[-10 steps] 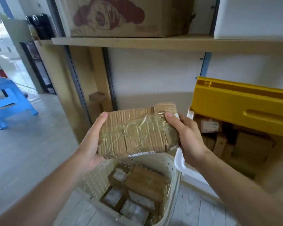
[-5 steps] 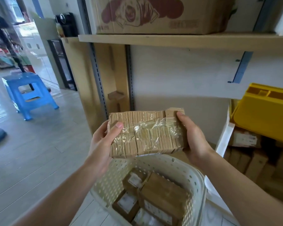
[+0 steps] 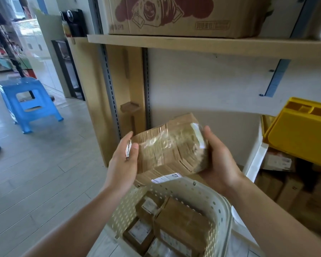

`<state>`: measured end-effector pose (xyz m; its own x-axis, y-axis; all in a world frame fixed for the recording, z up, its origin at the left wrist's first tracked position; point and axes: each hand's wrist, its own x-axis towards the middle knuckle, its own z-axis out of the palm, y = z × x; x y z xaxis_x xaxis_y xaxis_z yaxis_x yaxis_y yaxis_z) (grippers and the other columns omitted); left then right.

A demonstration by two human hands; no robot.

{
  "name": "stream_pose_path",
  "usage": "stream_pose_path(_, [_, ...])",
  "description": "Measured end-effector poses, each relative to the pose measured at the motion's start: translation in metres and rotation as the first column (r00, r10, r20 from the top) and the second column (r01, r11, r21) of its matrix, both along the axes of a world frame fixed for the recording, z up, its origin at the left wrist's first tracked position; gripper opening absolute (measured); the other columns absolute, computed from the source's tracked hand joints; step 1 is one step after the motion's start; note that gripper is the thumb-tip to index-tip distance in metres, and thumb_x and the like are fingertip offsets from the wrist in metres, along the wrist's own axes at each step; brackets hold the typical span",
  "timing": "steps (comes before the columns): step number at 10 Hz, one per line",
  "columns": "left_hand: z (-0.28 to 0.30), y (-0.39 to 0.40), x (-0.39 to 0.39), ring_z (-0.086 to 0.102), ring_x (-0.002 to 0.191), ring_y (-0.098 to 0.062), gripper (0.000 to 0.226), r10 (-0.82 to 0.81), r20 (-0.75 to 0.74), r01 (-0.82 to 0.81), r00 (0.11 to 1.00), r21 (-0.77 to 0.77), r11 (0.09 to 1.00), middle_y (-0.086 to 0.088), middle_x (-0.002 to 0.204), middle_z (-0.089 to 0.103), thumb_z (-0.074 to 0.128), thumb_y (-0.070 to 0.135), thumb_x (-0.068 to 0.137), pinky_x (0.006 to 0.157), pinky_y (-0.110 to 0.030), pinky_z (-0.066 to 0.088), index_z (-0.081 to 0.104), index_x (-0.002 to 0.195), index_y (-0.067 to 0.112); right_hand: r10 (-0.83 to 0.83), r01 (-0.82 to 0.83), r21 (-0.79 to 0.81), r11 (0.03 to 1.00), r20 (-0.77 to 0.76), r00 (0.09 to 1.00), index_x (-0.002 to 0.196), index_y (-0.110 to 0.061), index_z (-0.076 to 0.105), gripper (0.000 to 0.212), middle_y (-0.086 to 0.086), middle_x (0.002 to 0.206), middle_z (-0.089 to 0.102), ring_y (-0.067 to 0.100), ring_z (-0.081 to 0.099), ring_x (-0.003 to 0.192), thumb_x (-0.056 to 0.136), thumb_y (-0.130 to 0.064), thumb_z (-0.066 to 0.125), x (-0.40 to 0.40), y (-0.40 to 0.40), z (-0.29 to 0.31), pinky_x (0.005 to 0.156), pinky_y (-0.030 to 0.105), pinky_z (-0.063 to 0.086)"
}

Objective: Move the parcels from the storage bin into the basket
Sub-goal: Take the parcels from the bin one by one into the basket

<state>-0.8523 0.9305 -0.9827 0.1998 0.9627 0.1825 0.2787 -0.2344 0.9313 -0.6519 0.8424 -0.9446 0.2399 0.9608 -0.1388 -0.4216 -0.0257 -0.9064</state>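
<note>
- The left hand (image 3: 123,160) holds one short end of the parcel (image 3: 170,145), thumb bent over the top face and fingers behind; the right hand (image 3: 218,160) cups the other end from beneath, fingers wrapped round the far side. Both grips look light rather than clamped.
- The parcel is a taped cardboard bundle held in the air, tilted, just above the far rim of the basket (image 3: 189,184) and not touching it (the white label on its underside hangs over that rim).
- Slip risk: the clear tape is glossy, so if either hand loosens early while the parcel is tilted it could slide out and fall outside the basket, onto the floor (image 3: 44,173) by the left edge.
- Catch risk: its lower edge is close to the rim; lowering it without first bringing it nearer could snag it and tip the basket.
- Fit risk: the basket already holds several small boxes (image 3: 182,225) packed close, so the parcel will probably sit on top (dropped from height, it may crush or shift them).
- Right of the basket is the storage bin (image 3: 256,160), white-walled, with more brown parcels (image 3: 289,191) still inside; a yellow crate (image 3: 302,134) leans over its opening and would crowd a reach back in.
- Above, a wooden shelf (image 3: 193,45) carries a big printed carton (image 3: 183,15); the shelf post (image 3: 133,112) stands just behind the parcel.
- A blue stool (image 3: 29,102) stands well apart on the floor, out of the way.
</note>
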Motion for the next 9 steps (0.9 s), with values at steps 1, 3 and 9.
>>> stream_pose_path(1, [-0.001,-0.01,0.015,0.062,0.111,-0.009,0.044,-0.11,-0.027,0.109,0.994,-0.051,0.993,0.016,0.123,0.063,0.021,0.07,0.098,0.099,-0.041,0.051,0.041,0.136,0.059,0.039,-0.015,0.133,0.991,-0.184,0.982,0.111,-0.008,0.064,0.043,0.012,0.107,0.073,0.026,0.071,0.096,0.106,-0.04,0.036,-0.011,-0.004,0.005,0.084,0.041,0.054])
stream_pose_path(3, [-0.002,-0.026,0.039,0.062,0.124,-0.021,0.1,-0.121,0.417,0.279,0.901,-0.343,0.897,0.0,0.131,0.067,0.041,0.101,0.06,0.11,-0.053,0.044,0.054,0.136,0.038,0.047,-0.085,0.264,0.961,0.148,0.988,0.121,-0.017,0.059,0.022,0.011,0.111,0.072,0.03,0.067,0.096,0.107,-0.008,0.045,-0.018,-0.008,0.003,0.08,0.038,0.057])
stream_pose_path(9, [0.01,-0.043,0.054,0.067,0.117,-0.013,0.068,-0.274,0.549,0.421,0.79,-0.161,0.892,0.003,0.125,0.072,0.033,0.074,0.092,0.081,-0.021,0.057,0.057,0.136,0.029,0.315,-0.326,0.078,0.942,0.126,0.941,0.049,-0.039,0.075,0.019,-0.017,0.054,0.069,-0.005,0.066,0.05,0.044,-0.022,0.071,-0.014,-0.02,-0.013,0.047,0.013,0.051])
